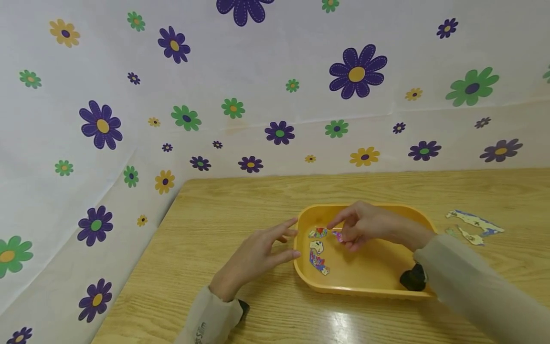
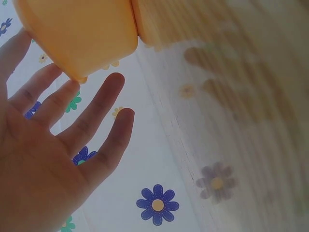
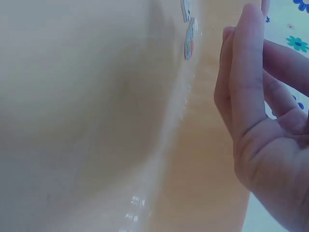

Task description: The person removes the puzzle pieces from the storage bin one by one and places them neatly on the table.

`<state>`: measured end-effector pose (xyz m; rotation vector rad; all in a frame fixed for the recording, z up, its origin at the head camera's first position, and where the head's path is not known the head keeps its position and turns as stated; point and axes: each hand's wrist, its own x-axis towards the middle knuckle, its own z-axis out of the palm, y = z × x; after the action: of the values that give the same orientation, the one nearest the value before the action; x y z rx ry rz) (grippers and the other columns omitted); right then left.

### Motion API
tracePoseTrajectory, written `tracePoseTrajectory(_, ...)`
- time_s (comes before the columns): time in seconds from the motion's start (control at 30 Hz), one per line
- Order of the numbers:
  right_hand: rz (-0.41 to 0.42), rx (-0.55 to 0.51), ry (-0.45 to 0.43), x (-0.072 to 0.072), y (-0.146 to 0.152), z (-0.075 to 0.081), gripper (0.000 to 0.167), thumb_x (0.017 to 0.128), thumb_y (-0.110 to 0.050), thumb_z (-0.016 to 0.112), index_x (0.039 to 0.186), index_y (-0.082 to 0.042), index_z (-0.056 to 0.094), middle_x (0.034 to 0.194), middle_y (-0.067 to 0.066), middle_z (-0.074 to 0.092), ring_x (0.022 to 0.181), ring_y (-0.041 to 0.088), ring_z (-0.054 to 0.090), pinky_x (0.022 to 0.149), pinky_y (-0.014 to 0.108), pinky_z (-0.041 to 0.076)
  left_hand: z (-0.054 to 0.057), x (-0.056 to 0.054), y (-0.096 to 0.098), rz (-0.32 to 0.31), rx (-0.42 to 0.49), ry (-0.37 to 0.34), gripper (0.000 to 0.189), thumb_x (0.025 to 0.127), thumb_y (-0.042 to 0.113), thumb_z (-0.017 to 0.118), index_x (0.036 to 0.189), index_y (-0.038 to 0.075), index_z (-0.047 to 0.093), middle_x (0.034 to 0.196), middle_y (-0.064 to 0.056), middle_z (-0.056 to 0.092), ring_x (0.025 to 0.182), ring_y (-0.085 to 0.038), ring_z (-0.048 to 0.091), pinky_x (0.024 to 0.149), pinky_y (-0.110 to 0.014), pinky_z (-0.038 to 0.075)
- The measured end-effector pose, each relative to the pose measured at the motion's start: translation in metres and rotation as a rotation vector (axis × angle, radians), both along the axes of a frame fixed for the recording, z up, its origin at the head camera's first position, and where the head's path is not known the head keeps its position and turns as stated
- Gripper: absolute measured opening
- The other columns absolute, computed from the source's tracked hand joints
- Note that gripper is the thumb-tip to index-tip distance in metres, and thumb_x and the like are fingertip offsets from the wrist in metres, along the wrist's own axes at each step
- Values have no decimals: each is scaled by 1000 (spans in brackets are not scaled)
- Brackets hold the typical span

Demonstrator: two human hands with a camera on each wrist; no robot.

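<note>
My right hand [image 1: 369,225] is over the yellow tray [image 1: 352,289], index finger extended toward the left. A small pink and purple flat piece [image 1: 337,235] shows at its thumb and lower fingers, which pinch it. In the tray's left end lie a red and green printed piece [image 1: 318,233], a cream piece [image 1: 316,247] and a longer blue, red and purple piece [image 1: 318,263]. My left hand [image 1: 253,252] has its fingers spread, fingertips right at the tray's left rim. The left wrist view shows that hand [image 2: 53,159] beside the tray wall [image 2: 91,34].
Right of the tray, a long cream and blue cut-out piece [image 1: 474,220] and a smaller cream piece [image 1: 471,236] lie on the wooden table [image 1: 206,229]. A flower-printed white sheet [image 1: 258,86] rises behind the table and along its left side.
</note>
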<state>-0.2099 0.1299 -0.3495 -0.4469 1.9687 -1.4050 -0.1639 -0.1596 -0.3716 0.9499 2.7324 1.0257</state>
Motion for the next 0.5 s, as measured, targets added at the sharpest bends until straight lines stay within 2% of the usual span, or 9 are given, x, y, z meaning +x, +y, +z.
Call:
tracePoseTrajectory(0.13, 9, -10, 6, 0, 3, 1, 38, 91, 8, 58, 128, 18, 57, 84, 13, 69, 73, 18, 67, 71, 35, 61, 1, 0, 0, -2, 11, -6, 66, 99, 30, 69, 155, 9, 42, 131, -2, 68, 109, -22, 66, 88, -41, 55)
tracePoseTrajectory(0.5, -38, -42, 7, -1, 11, 1, 39, 94, 7, 59, 130, 21, 53, 88, 13, 71, 74, 19, 70, 72, 36, 61, 0, 0, -1, -3, 4, -16, 65, 99, 31, 69, 155, 9, 43, 131, -1, 68, 109, -23, 66, 86, -39, 56)
